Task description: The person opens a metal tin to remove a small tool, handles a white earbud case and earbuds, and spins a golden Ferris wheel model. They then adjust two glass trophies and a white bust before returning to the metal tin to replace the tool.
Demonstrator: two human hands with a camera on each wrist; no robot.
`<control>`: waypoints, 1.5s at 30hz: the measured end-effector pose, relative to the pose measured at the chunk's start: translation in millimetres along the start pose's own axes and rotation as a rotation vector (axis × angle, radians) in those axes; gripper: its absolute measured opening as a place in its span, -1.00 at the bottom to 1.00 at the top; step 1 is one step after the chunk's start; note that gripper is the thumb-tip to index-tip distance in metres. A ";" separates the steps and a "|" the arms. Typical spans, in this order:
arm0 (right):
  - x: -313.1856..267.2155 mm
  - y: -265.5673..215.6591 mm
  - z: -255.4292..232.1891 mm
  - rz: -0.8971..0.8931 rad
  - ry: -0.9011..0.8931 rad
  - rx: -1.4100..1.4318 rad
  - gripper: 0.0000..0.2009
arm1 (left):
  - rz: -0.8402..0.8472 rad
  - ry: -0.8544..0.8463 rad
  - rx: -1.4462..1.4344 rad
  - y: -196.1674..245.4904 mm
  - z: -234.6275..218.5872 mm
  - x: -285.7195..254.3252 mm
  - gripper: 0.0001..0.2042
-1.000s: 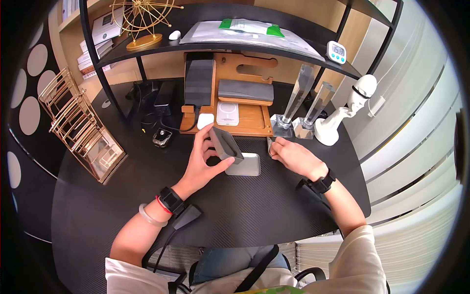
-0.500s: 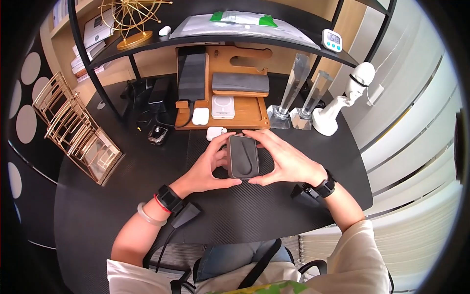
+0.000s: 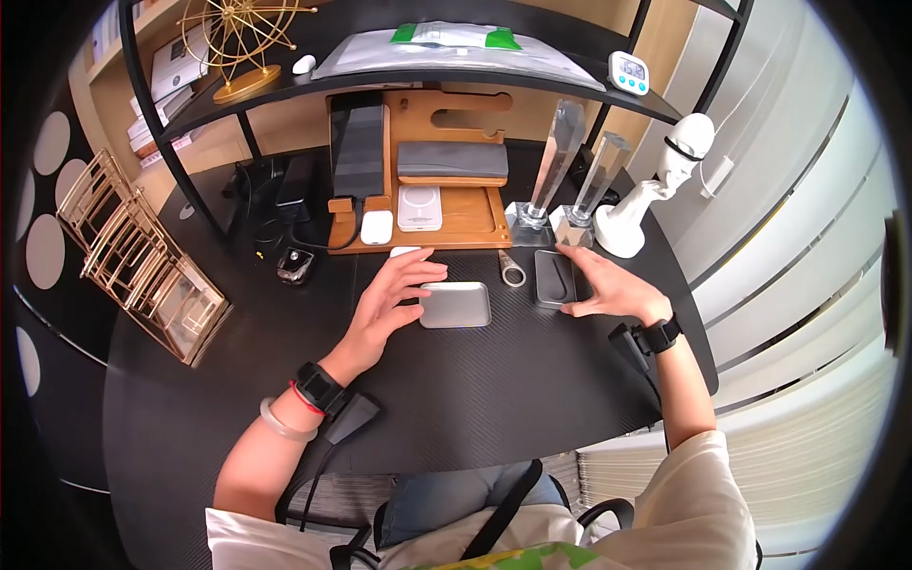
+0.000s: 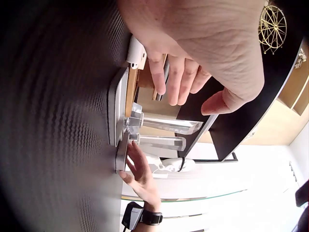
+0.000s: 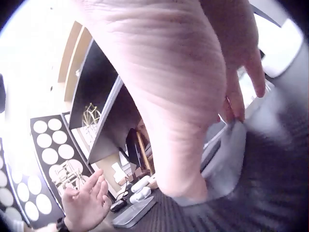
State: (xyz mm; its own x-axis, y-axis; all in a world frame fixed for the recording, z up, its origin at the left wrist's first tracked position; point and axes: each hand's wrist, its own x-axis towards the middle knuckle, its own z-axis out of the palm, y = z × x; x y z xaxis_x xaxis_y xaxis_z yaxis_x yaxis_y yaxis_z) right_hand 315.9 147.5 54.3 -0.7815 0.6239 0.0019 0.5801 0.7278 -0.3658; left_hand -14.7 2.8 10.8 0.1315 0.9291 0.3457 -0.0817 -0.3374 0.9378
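Tray (image 3: pixel 455 305) looks metallic; desktop (image 3: pixel 456 394), textured; stand (image 3: pixel 478 204), wooden.

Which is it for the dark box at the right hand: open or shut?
Open: in the head view, the dark box shows its dark recessed inside from above, with no lid over it.

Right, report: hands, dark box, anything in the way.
Left hand empty, by left end of silver tray. Right hand grips dark box by its ends, on desk. Small ring-ended piece lies between tray and box.
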 end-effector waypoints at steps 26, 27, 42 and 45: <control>6.0 -22.1 -10.8 -0.056 0.137 -0.057 -0.31 | 0.127 0.283 0.198 -10.0 -25.0 1.7 -0.68; 6.2 -18.8 -9.0 -0.089 0.108 -0.036 -0.31 | 0.120 0.313 0.283 -12.9 -26.2 1.5 -0.71; 30.1 -109.5 27.5 -0.400 -0.100 0.308 -0.74 | -0.064 0.220 1.170 -21.3 -20.5 2.0 -0.48; 50.3 -109.4 51.4 -0.491 -0.181 0.367 -0.77 | -0.103 0.181 1.183 -21.0 -21.6 2.3 -0.47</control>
State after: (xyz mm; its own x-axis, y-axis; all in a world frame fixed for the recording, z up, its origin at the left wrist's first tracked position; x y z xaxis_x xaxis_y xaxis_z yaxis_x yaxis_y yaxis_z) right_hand 201.4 84.6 46.6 -0.9812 0.1617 0.1051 0.0534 0.7516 -0.6575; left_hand -34.0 15.3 -8.8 -0.0639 0.9358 0.3468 0.8914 -0.1027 0.4414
